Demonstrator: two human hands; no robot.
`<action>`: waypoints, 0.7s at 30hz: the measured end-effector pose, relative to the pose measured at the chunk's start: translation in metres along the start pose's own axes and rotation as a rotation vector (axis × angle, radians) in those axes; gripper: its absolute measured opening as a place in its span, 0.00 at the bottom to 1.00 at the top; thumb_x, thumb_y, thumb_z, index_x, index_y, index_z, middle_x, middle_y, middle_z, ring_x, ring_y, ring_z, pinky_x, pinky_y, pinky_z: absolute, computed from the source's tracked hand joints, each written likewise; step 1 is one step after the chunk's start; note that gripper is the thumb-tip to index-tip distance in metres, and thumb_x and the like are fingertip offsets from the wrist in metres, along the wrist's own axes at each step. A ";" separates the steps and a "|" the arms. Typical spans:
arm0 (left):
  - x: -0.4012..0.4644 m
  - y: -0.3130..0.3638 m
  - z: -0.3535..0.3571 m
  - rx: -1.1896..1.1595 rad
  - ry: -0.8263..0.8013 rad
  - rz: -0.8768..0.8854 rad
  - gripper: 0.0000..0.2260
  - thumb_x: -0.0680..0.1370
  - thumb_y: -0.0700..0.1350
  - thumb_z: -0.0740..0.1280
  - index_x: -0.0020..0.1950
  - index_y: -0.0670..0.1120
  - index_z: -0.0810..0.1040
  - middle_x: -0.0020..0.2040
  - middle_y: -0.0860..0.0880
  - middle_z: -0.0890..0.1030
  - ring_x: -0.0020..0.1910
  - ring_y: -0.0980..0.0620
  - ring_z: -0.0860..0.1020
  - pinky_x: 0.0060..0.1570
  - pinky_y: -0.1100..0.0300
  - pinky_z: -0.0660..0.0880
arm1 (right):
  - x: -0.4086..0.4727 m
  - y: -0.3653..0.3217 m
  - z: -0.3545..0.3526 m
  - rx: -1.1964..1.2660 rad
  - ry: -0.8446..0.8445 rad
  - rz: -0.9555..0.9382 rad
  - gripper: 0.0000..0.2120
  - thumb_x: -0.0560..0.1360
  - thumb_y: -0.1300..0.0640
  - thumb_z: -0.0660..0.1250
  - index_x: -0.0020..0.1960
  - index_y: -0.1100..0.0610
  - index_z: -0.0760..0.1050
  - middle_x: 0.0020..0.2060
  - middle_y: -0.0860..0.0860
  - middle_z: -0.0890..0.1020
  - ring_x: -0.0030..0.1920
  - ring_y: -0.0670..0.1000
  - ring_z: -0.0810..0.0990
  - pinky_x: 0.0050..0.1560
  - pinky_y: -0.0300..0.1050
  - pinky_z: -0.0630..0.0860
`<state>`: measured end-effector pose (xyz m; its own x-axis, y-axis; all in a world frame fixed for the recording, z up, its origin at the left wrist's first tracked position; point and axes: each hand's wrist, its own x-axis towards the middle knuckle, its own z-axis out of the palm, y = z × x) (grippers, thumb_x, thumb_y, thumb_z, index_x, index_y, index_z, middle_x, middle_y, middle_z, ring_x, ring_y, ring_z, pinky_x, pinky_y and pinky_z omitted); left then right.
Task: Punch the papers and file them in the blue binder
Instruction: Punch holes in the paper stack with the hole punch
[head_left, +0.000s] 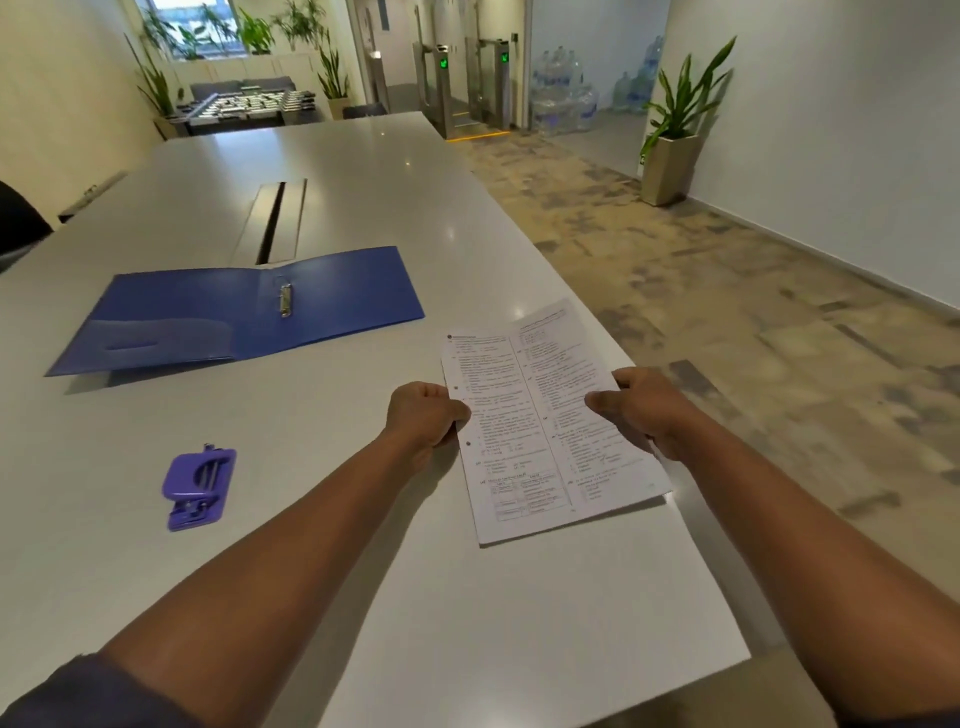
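Note:
A thin stack of printed papers (540, 415) is held just above the white table (363, 597) near its right edge. Two punched holes show along the papers' left margin. My left hand (423, 418) grips that left margin, and my right hand (641, 410) grips the right edge. The blue binder (332, 296) lies open and flat to the upper left, with its metal ring clip (285, 300) at the spine. A purple hole punch (197, 486) sits on the table to the left of my left forearm.
A long cable slot (272, 221) runs down the table's middle behind the binder. The table's right edge drops to a patterned floor (727, 291). A potted plant (672, 150) stands by the right wall. A dark chair back (18, 218) shows at the far left.

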<state>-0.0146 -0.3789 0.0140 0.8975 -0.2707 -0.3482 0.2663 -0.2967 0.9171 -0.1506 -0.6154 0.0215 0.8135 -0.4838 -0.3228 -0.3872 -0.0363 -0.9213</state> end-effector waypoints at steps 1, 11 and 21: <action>0.001 0.001 0.008 0.011 0.003 0.011 0.09 0.71 0.28 0.73 0.46 0.38 0.78 0.48 0.41 0.87 0.41 0.48 0.85 0.35 0.61 0.82 | -0.001 0.000 -0.005 -0.035 0.024 0.014 0.06 0.79 0.68 0.69 0.56 0.66 0.80 0.48 0.56 0.87 0.38 0.48 0.88 0.35 0.39 0.83; -0.005 0.001 0.067 0.315 0.020 0.194 0.18 0.73 0.39 0.74 0.57 0.46 0.69 0.45 0.57 0.73 0.45 0.54 0.75 0.33 0.67 0.67 | 0.022 0.023 -0.032 -0.541 0.286 -0.092 0.11 0.75 0.60 0.74 0.56 0.54 0.80 0.47 0.49 0.85 0.41 0.47 0.82 0.34 0.39 0.73; -0.006 -0.001 0.071 0.494 0.030 0.243 0.20 0.71 0.40 0.75 0.56 0.45 0.68 0.43 0.58 0.71 0.44 0.54 0.75 0.31 0.66 0.66 | 0.031 0.028 -0.035 -0.817 0.262 -0.058 0.13 0.76 0.54 0.71 0.57 0.56 0.76 0.49 0.51 0.80 0.45 0.53 0.77 0.39 0.46 0.69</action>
<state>-0.0453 -0.4425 0.0017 0.9243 -0.3605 -0.1257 -0.1398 -0.6258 0.7673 -0.1513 -0.6626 -0.0070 0.7542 -0.6443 -0.1270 -0.6210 -0.6368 -0.4569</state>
